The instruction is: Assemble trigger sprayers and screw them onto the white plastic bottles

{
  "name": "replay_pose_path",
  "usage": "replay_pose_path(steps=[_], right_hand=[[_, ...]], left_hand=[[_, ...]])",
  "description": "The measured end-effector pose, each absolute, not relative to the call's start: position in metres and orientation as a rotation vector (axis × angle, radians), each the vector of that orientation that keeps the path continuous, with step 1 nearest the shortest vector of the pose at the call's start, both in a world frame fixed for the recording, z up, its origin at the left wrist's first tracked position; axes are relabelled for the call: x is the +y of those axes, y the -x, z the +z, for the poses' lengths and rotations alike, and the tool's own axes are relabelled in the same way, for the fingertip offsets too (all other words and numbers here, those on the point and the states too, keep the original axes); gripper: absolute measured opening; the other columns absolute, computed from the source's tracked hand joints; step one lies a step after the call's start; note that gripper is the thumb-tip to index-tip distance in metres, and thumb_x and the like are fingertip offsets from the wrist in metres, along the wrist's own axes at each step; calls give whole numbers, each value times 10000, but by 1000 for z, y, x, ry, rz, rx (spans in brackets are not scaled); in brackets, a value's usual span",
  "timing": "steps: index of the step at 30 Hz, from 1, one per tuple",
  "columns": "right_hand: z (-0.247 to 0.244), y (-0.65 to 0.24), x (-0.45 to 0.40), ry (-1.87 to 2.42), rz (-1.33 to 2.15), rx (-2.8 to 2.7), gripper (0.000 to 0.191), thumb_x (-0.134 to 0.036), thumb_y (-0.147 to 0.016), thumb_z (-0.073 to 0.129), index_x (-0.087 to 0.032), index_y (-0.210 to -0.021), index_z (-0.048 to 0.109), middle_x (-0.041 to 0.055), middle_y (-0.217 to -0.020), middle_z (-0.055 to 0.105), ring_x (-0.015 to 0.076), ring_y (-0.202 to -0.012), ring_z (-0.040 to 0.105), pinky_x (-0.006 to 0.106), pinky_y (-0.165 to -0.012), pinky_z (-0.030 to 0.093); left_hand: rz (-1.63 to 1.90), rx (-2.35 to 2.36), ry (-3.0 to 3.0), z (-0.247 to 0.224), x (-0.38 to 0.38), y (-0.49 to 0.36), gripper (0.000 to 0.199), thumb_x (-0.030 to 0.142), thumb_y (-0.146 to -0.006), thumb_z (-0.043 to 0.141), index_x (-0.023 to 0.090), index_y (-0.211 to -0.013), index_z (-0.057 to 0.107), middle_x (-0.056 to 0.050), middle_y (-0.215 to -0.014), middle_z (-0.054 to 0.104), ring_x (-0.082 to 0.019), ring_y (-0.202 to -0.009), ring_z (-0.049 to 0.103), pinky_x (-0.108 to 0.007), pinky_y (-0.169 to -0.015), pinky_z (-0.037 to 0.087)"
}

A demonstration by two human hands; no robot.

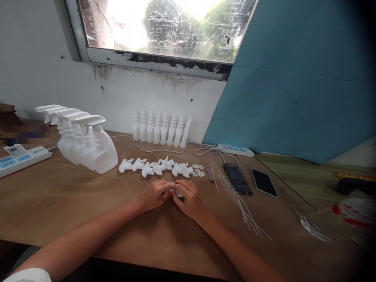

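My left hand (pixel 154 194) and my right hand (pixel 191 199) meet above the near middle of the brown table (pixel 141 243). Fingers of both are closed around a small white plastic part (pixel 178 194), mostly hidden, so its exact kind does not show. My left hand wears a ring. Just beyond lie several white trigger spray heads (pixel 148 169) in a loose row. To their right sit several small white ring washers (pixel 198 170), near a slim pen-like tool (pixel 209 173).
White spray bottles with heads fitted (pixel 105 154) stand at left; slim white bottles (pixel 159 129) line the wall. Thin white tubes (pixel 246 213), a phone (pixel 264 183) and a clear plastic container (pixel 323 225) are at right. Power strips (pixel 25 158) and a cable (pixel 147 150) lie around.
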State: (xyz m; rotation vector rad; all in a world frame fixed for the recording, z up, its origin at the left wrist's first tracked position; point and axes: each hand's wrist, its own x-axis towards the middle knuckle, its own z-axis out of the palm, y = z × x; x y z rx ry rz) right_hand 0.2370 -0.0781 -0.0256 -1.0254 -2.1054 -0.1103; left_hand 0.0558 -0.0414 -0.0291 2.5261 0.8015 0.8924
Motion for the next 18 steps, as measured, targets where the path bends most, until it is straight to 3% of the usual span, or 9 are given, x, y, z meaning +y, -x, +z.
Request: replay_pose_path(steps=[6,10,14,18], right_hand=[[-29,-221,-89,1173,-298,-2126,357,-98,-807,482,-126,-1157,552,189,-1341,482,355,-1194,449,542,-941,372],[-28,-223,-86,1074,-27,-2133,449,-56,-807,447,-135,-1247,496,176,-1299,506,293,-1206,458,478,-973,415],[-20,-245,-76,935,256,-2118,306,-101,-846,480,-209,-1113,583,110,-1272,540,223,-1169,520,397,-987,445],[-11,-284,-56,1047,99,-2000,242,-139,-877,463,-219,-1043,620,92,-1176,600,215,-1114,561,386,-960,450]], left_hand=[[905,801,-2601,-37,-40,-57,151,211,-884,477,198,-976,596,-70,-949,636,-188,-896,584,-289,-803,455],[888,812,-2654,-36,-40,-57,118,231,-902,466,179,-897,572,-84,-931,633,-197,-871,587,-292,-774,457],[901,854,-2625,-35,-42,-57,143,310,-908,497,185,-910,566,-60,-908,634,-179,-820,598,-275,-748,456],[898,953,-2528,-38,-43,-58,199,348,-870,558,219,-1021,568,-41,-963,651,-184,-827,610,-282,-754,460]])
